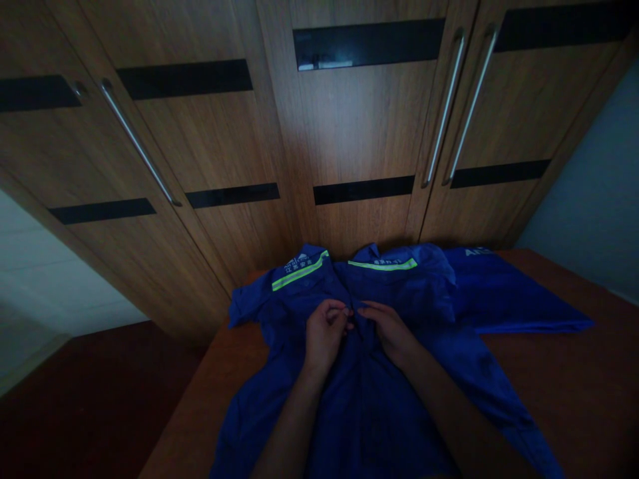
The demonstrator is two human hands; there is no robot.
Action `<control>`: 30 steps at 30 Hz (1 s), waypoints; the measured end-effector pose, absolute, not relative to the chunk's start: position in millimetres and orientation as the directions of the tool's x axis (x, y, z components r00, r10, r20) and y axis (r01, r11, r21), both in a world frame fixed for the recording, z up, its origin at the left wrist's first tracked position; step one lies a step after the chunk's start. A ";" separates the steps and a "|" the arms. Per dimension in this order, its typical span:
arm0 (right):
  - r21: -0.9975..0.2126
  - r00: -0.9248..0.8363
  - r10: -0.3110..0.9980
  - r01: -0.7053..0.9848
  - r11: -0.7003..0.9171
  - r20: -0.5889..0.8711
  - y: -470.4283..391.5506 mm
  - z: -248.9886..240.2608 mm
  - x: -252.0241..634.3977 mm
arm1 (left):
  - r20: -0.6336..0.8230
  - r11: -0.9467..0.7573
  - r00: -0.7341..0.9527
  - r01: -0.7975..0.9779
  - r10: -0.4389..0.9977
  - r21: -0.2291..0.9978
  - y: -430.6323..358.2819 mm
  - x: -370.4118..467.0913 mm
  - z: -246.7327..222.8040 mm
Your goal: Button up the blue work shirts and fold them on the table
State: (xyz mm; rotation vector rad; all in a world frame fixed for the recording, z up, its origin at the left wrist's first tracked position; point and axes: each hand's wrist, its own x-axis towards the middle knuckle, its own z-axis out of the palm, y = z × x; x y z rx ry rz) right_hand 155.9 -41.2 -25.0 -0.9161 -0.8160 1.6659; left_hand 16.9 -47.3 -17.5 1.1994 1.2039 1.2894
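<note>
A blue work jacket (pixel 299 319) with yellow-green reflective strips and white lettering on the chest lies spread, front side up, on a reddish-brown table (pixel 200 406). My left hand (pixel 327 332) is closed at the jacket's front opening, its thumb and fingertips pinching the left edge of the cloth. Close to it, my right hand (pixel 387 327) has its fingers pressed together on the opposite edge. Only a narrow gap separates the fingertips of both hands, at mid-chest. Whether a button or zip lies between them is too dark to tell.
Beside the jacket on the right lies a folded blue cloth (pixel 514 299) with white letters. A wooden wardrobe (pixel 354 126) with black panels and metal handles (pixel 140 143) stands directly behind the table. Dark floor (pixel 100 399) shows at lower left.
</note>
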 end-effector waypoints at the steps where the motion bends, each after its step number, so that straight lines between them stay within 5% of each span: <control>1: -0.858 -0.182 0.967 -0.452 -0.243 -0.178 -41.1 -25.0 155.7 | 0.055 -0.055 -0.048 -0.015 0.997 0.998 -47.3 17.1 -17.7; 24: -0.924 -0.176 0.983 -0.366 -0.114 -0.052 -40.3 -29.7 154.7 | 0.161 -0.152 -0.042 0.166 0.986 0.974 -52.3 16.4 -15.3; 30: -0.989 -0.224 0.970 -0.135 0.068 0.097 -40.0 -29.8 151.5 | 0.081 -0.071 -0.078 0.120 0.994 0.990 -47.8 13.3 -20.4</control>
